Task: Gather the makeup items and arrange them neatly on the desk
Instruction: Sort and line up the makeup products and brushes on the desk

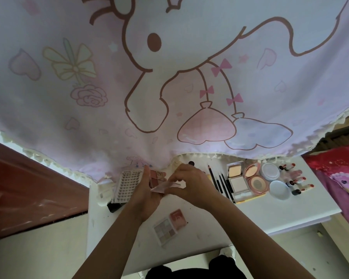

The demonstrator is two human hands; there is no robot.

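Above the white desk point(210, 218), the left hand point(147, 193) holds a small pink palette point(156, 176) with its fingers curled around the case, and the right hand point(191, 184) pinches the thin lid of it between thumb and fingertips. An eyeshadow palette point(168, 226) lies open on the desk just below the hands. To the right, near the curtain point(169, 77), black pencils point(222, 184), compacts point(254, 178) and lipsticks point(296, 180) lie in groups.
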